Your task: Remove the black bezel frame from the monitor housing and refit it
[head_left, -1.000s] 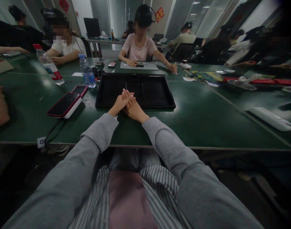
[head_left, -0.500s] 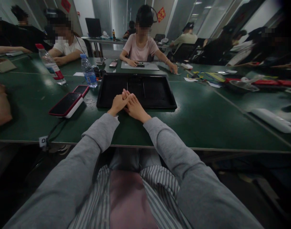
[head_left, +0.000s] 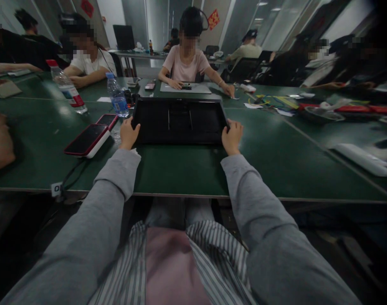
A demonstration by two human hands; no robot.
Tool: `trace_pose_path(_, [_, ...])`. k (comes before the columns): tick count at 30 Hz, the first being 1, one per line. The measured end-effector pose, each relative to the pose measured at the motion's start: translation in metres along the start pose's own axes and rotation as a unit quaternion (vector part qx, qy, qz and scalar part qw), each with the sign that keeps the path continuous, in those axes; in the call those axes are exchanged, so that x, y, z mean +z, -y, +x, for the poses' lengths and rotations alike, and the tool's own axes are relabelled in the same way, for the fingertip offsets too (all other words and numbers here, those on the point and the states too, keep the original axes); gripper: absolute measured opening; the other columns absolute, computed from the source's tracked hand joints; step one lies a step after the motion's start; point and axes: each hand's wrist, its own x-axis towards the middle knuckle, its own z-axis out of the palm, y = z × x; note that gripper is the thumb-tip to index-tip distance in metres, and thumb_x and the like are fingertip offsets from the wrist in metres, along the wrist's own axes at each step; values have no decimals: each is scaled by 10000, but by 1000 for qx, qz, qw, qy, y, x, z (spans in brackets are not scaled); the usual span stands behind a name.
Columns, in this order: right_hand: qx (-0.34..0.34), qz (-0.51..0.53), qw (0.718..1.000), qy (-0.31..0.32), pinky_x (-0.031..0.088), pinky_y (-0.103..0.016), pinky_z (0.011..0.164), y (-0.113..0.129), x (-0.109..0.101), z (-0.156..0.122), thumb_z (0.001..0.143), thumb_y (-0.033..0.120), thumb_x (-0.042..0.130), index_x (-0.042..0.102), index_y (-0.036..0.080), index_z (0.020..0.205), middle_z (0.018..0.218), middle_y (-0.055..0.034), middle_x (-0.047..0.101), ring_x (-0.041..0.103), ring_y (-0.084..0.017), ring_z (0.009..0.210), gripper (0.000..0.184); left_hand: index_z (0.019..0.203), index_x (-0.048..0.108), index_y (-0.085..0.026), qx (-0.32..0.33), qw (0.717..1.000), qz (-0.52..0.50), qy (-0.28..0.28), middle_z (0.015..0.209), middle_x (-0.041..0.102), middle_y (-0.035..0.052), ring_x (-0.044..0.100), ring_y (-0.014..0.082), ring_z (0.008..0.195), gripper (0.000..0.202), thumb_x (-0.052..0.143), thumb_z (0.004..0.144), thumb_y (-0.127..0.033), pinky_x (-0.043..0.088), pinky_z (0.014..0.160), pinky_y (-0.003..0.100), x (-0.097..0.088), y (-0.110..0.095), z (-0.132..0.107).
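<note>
A shallow black rectangular tray (head_left: 155, 137) with a raised rim lies on the green table (head_left: 181, 169) in front of me. Two thin upright lines, perhaps ridges or dividers, show in its middle. My left hand (head_left: 128, 133) is closed on the tray's left edge, thumb over the rim. On the opposite side my right hand (head_left: 233, 136) grips the right edge the same way. The fingers under and outside the rim are partly hidden. Close beyond my left hand stands a clear water bottle (head_left: 117, 99) with a blue cap.
Left of the tray lie two phone-like devices with red edges, the nearer one (head_left: 85, 140) on a white block with a cable. A red-capped bottle (head_left: 68, 89) stands farther left. Across the table a person (head_left: 187, 63) works over a grey board (head_left: 200, 88). Cables (head_left: 276, 101) lie at right.
My hands were clasped together over the tray's front edge. They have parted outward and taken hold of its left and right sides.
</note>
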Motion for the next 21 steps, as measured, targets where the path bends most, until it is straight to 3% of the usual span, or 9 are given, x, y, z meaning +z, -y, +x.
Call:
trace_pose_path(3, [70,35,997,8,383,-600,1236,-27,8,12,912,217,555,579,90,1451,1431,-230,616,538,-339,1402,554,1349,680,-159,-46,997,-57,-10,1419,685,187,572,358,1431,486,753,884,-279,370,1272,517,5,19,11])
trace_pose_path(6, [100,87,991,33,418,-565,1224,-39,17,19,836,234,650,587,87,1437,1428,-224,637,589,-329,1350,622,1359,677,-141,-103,989,-108,-16,1364,720,189,630,357,1369,560,803,822,-237,418,1237,515,6,30,20])
trace_pose_path(11, [133,152,979,41,528,-530,1120,-47,17,21,821,302,649,669,104,1344,1212,-174,737,693,-296,1150,560,1170,766,-102,-125,979,-160,29,1227,777,165,704,327,1246,354,769,828,-195,526,1135,447,-1,26,22])
trace_pose_path(18, [153,144,964,161,580,-532,1037,-63,-17,23,744,310,688,743,136,1142,986,-108,747,726,-297,1016,438,1133,800,-120,-142,958,-244,58,956,808,86,742,300,1101,387,846,765,-228,598,1033,444,-22,11,6])
trace_pose_path(21, [124,188,962,157,600,-527,1013,-68,-33,21,742,333,695,724,190,1183,1040,-95,760,730,-297,1037,465,1121,809,-122,-144,954,-248,84,928,810,72,742,297,1076,365,844,769,-210,599,1021,452,-23,9,0])
